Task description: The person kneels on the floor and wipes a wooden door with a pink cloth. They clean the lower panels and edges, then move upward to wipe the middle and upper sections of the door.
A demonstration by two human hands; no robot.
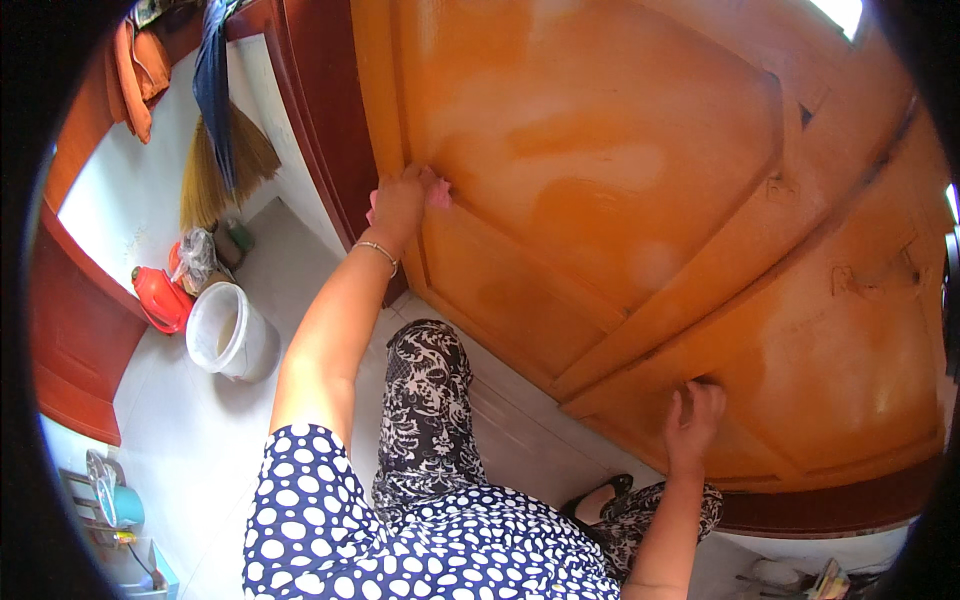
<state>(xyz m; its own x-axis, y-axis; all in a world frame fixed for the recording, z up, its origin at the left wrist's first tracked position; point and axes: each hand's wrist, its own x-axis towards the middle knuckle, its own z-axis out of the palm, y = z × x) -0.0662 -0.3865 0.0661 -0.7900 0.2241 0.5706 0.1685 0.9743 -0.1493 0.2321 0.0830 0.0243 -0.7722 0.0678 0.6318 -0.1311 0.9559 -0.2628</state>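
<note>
My left hand (402,207) is closed on a pink cloth (440,195) and presses it against the orange-brown wooden door (590,110), close to its left edge. Parts of the cloth stick out on both sides of the hand. A bracelet (378,254) circles the left wrist. Lower down on the right, my right hand (694,425) is at the door's other panel with its thumb and fingers apart and nothing visible in them. Whether its fingertips touch the wood, I cannot tell.
On the pale tiled floor at left stand a white bucket (252,340) and a red container (162,300). A broom (205,180) hangs by the wall beside a folded dark blue umbrella (212,80). A dark red door frame (325,110) borders the door. Several small items lie at lower right.
</note>
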